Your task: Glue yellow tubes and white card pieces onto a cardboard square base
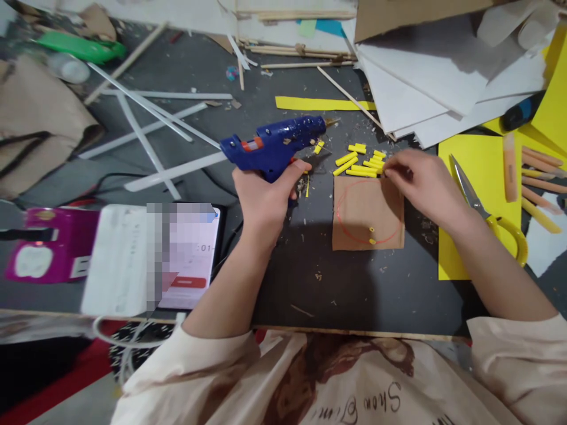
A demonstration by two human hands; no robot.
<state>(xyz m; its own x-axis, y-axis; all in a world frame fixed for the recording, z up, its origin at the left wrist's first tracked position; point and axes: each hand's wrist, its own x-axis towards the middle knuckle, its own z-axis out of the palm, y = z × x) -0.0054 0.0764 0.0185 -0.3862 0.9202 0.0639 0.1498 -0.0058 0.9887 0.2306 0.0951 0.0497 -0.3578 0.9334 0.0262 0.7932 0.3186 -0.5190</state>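
My left hand (264, 198) is wrapped round the handle of a blue glue gun (277, 143), whose nozzle points right toward a pile of several small yellow paper rolls (359, 162). My right hand (423, 180) pinches one yellow roll at the right end of that pile. Just below lies a brown cardboard square (367, 215) with a red circle drawn on it. Two short yellow rolls (372, 235) stand glued on the circle's lower edge.
Yellow-handled scissors (482, 209) lie on a yellow sheet (478, 177) at the right, beside several glue sticks (538, 177). White sheets (425, 94) are stacked at the back right. White strips (150, 127) cross at the left. A phone (190, 257) and a pink box (48, 245) sit front left.
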